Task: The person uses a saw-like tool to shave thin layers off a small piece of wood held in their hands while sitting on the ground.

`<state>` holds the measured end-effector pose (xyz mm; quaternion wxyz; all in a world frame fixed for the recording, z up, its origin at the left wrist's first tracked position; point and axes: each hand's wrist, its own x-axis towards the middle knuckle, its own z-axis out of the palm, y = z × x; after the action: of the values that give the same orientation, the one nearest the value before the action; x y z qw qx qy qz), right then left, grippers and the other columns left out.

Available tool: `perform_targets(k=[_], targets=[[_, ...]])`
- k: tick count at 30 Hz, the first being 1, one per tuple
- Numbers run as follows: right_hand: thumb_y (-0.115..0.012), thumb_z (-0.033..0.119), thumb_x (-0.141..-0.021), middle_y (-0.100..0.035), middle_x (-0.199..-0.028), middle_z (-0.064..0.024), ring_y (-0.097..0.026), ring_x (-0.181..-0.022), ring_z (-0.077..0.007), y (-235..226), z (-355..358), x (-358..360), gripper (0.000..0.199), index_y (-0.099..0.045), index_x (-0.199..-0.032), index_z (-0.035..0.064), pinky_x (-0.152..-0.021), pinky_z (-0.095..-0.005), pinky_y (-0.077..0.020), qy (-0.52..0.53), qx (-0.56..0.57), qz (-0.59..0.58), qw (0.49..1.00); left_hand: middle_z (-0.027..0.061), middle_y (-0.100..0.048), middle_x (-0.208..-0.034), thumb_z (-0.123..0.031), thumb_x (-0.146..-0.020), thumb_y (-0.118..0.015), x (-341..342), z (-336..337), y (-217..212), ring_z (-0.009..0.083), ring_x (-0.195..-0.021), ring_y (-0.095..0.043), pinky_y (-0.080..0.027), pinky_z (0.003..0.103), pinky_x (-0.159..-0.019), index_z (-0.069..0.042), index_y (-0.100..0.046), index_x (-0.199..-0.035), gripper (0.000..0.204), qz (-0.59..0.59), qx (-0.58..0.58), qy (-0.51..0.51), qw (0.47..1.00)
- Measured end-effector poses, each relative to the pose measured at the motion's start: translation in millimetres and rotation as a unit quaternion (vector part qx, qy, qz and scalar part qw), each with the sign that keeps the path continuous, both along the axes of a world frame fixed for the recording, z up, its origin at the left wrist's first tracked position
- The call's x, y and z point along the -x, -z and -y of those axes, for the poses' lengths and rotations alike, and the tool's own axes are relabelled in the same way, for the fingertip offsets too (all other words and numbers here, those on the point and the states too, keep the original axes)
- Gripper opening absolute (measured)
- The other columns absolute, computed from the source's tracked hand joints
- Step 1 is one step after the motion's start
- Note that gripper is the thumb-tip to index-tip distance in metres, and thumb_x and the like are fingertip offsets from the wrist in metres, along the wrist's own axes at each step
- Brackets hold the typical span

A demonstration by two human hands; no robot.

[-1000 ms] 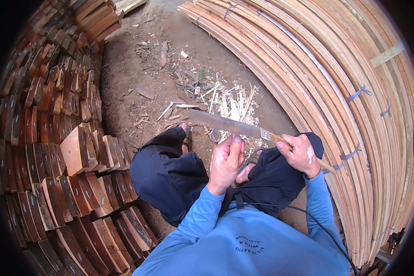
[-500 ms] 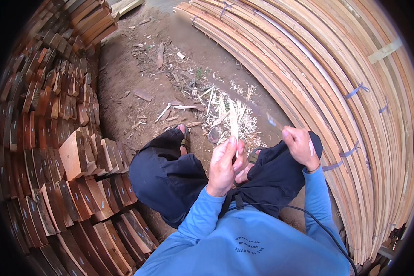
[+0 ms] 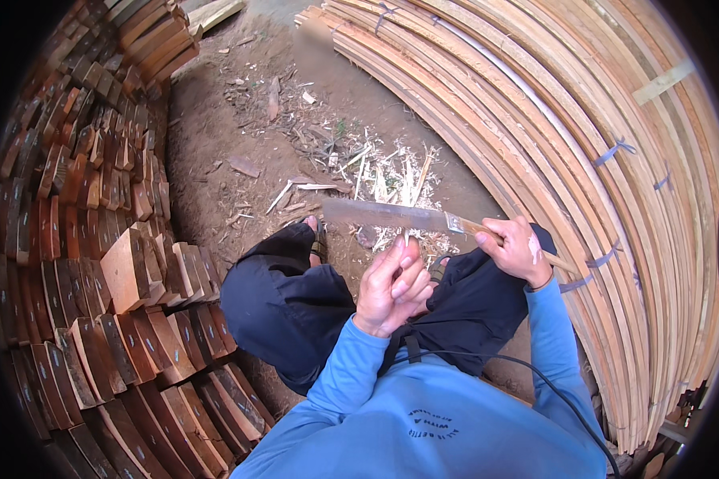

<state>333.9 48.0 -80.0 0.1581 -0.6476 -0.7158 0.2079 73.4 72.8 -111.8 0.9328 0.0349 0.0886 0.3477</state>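
My right hand (image 3: 518, 252) is closed around the wooden handle of a machete (image 3: 387, 215). Its long, flat blade reaches leftward, nearly level, just beyond the fingertips of my left hand (image 3: 393, 289). Between the thumb and fingers of that left hand a thin pale wood strip (image 3: 407, 236) is pinched; only a short bit of it shows near the blade. Whether the edge touches the wood I cannot tell. Both hands are above my lap, between my knees. Past the blade, pale wood shavings (image 3: 387, 180) lie heaped on the dirt.
Stacked short wood blocks (image 3: 128, 275) rise along the left. Long wooden slats (image 3: 535, 120), bundled with blue ties, run down the right side. Bark and wood scraps (image 3: 244, 166) litter the dirt ground ahead. A black cable (image 3: 527, 365) crosses my blue shirt.
The machete, blurred before, has swung nearer and now lies across in front of my left hand. Much less of the wood strip shows, and my left hand has turned, its fingers curled.
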Motion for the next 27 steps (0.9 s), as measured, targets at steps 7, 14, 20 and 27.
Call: perform_targets(k=[7, 14, 20, 27], targets=[[-0.053, 0.049, -0.103, -0.048, -0.059, -0.0237, -0.047, -0.054, -0.0385, 33.4, -13.8, -28.9, 0.062, -0.059, -0.071, -0.0032, -0.056, -0.0462, -0.0386, 0.163, 0.017, 0.007, 0.986, -0.0083, -0.035, -0.050, -0.032, -0.113, -0.034, 9.1, 11.8, -22.9, 0.0061, -0.041, -0.026, -0.021, 0.026, -0.043, -0.013, -0.042, -0.086, 0.034, 0.063, -0.077, -0.005, 0.995], [-0.062, 0.041, -0.101, -0.058, -0.079, -0.0006, -0.047, -0.067, -0.0099, -13.4, -20.8, 22.5, 0.043, -0.066, -0.103, -0.0022, -0.061, -0.0348, -0.0390, 0.125, 0.066, -0.289, 0.947, -0.0083, -0.037, -0.051, -0.035, -0.112, -0.033, -4.1, 9.5, 3.8, 0.0053, -0.041, -0.028, -0.022, 0.023, -0.041, -0.015, -0.042, -0.084, 0.035, 0.195, -0.001, 0.094, 0.976], [-0.069, 0.028, -0.099, -0.060, -0.083, 0.0053, -0.041, -0.066, 0.0010, -51.6, -19.5, 41.2, 0.031, -0.067, -0.114, 0.0011, -0.056, -0.0208, -0.0308, 0.052, 0.182, -0.485, 0.854, -0.0086, -0.032, -0.050, -0.035, -0.113, -0.029, -15.6, 18.0, 6.4, 0.0050, -0.041, -0.025, -0.021, 0.022, -0.042, -0.016, -0.040, -0.081, 0.039, 0.230, 0.052, 0.169, 0.957], [-0.069, 0.025, -0.098, -0.046, -0.069, 0.0093, -0.031, -0.053, 0.0009, -52.1, -15.6, 36.7, 0.027, -0.065, -0.109, 0.0007, -0.047, -0.0205, -0.0205, 0.046, 0.215, -0.554, 0.803, -0.0083, -0.032, -0.049, -0.035, -0.113, -0.027, -21.6, 25.9, 6.9, 0.0055, -0.041, -0.025, -0.021, 0.022, -0.041, -0.016, -0.040, -0.081, 0.040, 0.250, 0.073, 0.190, 0.947]])
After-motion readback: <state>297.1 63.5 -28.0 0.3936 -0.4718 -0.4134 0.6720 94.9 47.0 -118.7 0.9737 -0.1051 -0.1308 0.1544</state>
